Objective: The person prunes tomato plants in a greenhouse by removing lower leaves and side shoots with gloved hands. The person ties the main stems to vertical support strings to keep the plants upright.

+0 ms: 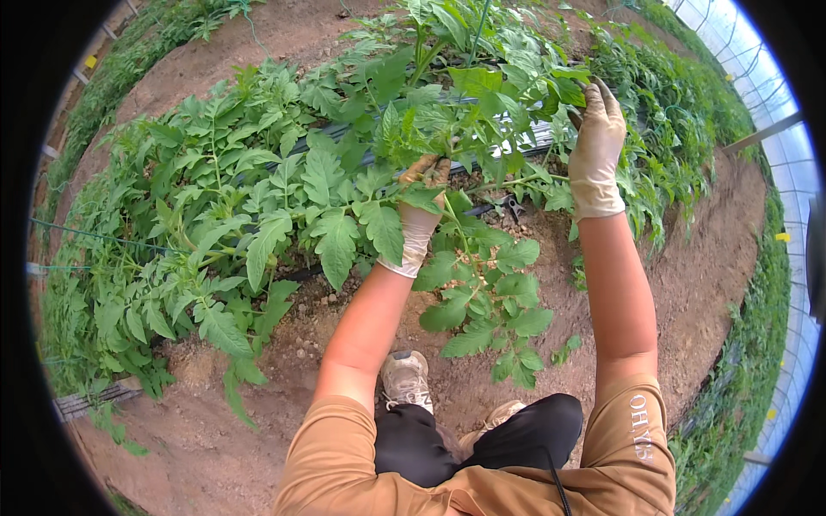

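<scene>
My left hand [423, 209], in a thin soiled glove, reaches in among the tomato plants [322, 174]; its fingertips are at a stem, partly behind leaves. Whether they grip it I cannot tell. Farther right and higher, my right hand [595, 145], gloved as well, has its fingers raised against a tomato leaf [569, 89]; their inner side is hidden. Between the two hands runs a leafy stem [510, 183]. Just below it, a dark tool that looks like pruning shears [513, 208] lies on the soil, partly under foliage. A long leaf branch [481, 290] droops right of my left wrist.
Dark plastic mulch film [339, 132] shows beneath the plants. Green twine [479, 32] rises at the top, and another string [103, 237] crosses the left side. My shoes [406, 380] stand on bare soil [310, 413]. More plant rows and a greenhouse wall [761, 71] lie at the right.
</scene>
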Motion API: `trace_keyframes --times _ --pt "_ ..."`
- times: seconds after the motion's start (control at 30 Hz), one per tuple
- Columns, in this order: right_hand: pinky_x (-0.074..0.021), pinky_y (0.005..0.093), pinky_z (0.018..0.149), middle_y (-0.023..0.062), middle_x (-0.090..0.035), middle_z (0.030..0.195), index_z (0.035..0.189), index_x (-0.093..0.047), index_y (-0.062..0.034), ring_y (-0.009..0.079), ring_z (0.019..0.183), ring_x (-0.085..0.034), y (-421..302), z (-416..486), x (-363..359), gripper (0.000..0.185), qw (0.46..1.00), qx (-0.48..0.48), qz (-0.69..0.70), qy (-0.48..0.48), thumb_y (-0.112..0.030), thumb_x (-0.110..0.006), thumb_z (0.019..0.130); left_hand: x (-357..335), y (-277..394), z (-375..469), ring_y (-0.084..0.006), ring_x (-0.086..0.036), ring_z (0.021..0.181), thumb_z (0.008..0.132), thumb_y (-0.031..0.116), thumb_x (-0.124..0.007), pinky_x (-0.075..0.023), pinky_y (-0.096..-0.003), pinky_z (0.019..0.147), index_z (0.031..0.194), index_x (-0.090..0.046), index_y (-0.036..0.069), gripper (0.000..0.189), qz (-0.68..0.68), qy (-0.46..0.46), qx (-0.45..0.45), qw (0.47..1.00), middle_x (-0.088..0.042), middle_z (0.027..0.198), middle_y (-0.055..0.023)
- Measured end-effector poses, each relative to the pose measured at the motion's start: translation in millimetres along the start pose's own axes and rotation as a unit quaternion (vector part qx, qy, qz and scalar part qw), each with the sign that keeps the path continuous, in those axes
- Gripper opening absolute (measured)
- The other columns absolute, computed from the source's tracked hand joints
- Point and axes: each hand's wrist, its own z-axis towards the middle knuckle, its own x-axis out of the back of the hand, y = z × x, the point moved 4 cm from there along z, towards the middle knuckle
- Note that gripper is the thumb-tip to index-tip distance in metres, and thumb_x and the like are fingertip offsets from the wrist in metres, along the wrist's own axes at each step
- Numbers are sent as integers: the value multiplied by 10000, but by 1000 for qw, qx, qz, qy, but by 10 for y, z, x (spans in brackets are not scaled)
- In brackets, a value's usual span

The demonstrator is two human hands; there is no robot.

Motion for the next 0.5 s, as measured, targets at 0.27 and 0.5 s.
trace_keyframes --times 0.27,0.5 --pt "-447 357 785 76 -641 1010 1227 -545 -50 234 937 -575 -690 -1210 -755 525 706 468 -401 -349 -137 -684 729 -92 107 67 -114 -581 876 842 58 -634 -473 -250 762 1063 -601 -30 240 63 -65 -43 995 -638 1003 -94" --pt "-392 388 829 -4 -619 796 924 -625 -111 204 917 -551 -347 -1160 -1036 372 573 543 -501 -355 -318 -716 627 -192 180 48 -188 -555 1020 869 128 -572 -447 -334 858 1182 -515 27 334 468 -70 -222 852 -595 1125 -100"
